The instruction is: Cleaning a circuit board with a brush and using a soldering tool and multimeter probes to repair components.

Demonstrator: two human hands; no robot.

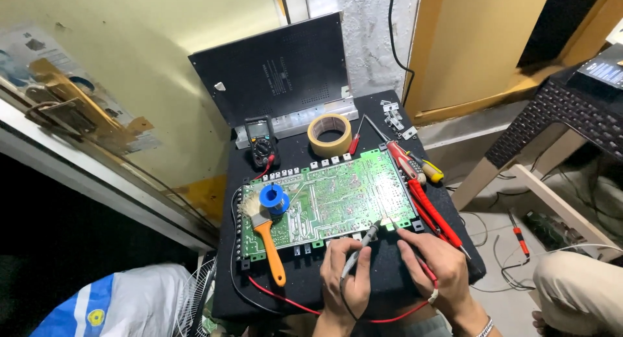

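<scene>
A green circuit board point(331, 200) lies solder side up on a small black table point(389, 278). My left hand point(344, 275) grips a black meter probe point(362, 246) whose tip touches the board's near edge. A red meter probe point(415, 256) is pinched in my right hand point(438, 265), its tip on the board next to the black one. A red lead point(285, 299) loops along the table's front. The multimeter point(260, 141) stands behind the board.
On the board rest a brush with an orange handle point(267, 236) and a blue solder spool point(274, 198). A tape roll point(329, 134), screwdrivers point(415, 168) and red pliers point(431, 210) lie nearby. A black metal panel point(279, 67) leans against the wall.
</scene>
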